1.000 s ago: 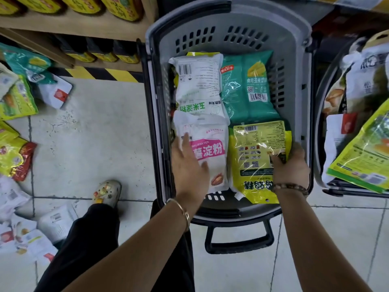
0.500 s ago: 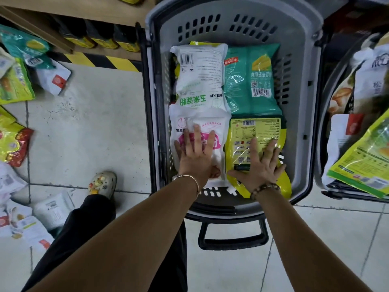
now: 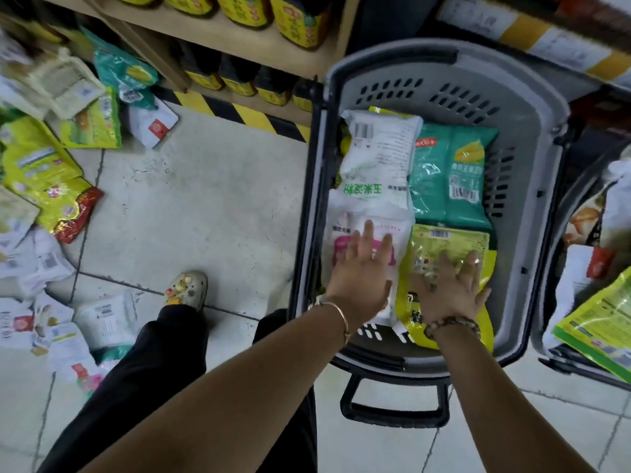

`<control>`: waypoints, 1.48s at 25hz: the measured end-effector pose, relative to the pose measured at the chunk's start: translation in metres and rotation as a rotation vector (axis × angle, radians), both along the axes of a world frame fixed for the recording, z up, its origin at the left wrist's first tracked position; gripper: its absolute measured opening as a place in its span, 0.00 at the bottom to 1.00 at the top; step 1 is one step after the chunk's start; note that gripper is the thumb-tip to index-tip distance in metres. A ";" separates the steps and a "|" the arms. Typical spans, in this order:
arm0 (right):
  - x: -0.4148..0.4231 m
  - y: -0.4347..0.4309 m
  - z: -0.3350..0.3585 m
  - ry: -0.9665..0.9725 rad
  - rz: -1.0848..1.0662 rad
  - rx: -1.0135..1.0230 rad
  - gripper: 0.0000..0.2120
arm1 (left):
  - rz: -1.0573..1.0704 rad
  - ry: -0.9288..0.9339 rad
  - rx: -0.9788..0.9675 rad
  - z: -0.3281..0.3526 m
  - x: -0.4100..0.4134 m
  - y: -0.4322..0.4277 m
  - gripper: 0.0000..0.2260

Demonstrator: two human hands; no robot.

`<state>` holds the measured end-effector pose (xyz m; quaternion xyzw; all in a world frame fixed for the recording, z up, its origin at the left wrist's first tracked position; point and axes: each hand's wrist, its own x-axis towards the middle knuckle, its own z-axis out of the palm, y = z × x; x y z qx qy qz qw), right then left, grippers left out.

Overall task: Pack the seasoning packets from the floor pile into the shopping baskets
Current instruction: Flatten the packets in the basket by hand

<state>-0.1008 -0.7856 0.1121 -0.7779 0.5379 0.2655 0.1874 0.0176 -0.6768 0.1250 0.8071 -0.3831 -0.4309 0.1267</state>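
Observation:
A grey shopping basket (image 3: 532, 186) stands on the tiled floor with several packets lying flat inside. My left hand (image 3: 362, 278) lies flat, fingers spread, on a white packet with a pink label (image 3: 341, 240). My right hand (image 3: 450, 288) rests flat with spread fingers on a yellow packet (image 3: 444, 240). Behind them lie a white packet with green print (image 3: 379, 158) and a green packet (image 3: 447, 172). The floor pile of packets (image 3: 44, 186) spreads along the left edge.
A second basket (image 3: 546, 322) with packets sits at the right edge. Wooden shelves with yellow bottles (image 3: 239, 15) run behind, above a yellow-black floor strip. My leg and shoe (image 3: 186, 290) are between the pile and the grey basket. Bare tiles (image 3: 205, 206) lie between.
A second ago my hands were placing packets at the basket's near end; now both lie flat on them. The view has swung left, showing more of the floor pile.

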 end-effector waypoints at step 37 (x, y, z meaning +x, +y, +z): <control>0.605 0.355 -0.298 -0.548 0.598 0.126 0.27 | 1.467 0.018 -0.203 -0.325 0.505 0.415 0.19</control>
